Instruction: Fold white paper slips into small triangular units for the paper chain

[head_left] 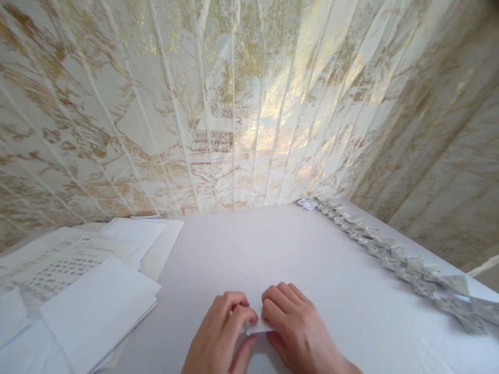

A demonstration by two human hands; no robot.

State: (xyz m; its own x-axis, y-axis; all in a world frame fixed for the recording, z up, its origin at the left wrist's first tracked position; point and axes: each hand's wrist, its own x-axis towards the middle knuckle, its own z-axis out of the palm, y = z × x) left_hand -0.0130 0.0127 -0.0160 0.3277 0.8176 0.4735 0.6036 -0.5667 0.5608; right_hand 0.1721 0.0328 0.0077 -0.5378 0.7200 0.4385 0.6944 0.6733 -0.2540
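Observation:
A small folded piece of white paper (259,327) is between my two hands, low over the front middle of the white table. My left hand (226,330) has its fingers curled, with thumb and forefinger at the paper's left end. From the other side, my right hand (298,324) grips the paper's right part, knuckles up and fingers bent over it. Both hands hide much of the paper, so its full folded shape cannot be made out.
Stacked white sheets (101,306) and printed pages (74,259) lie at the left of the table (234,249). Rows of folded grey paper pieces (397,254) run along the right edge. Beside their far end lies a white folded piece (307,204). Gold-patterned curtains (218,145) hang behind.

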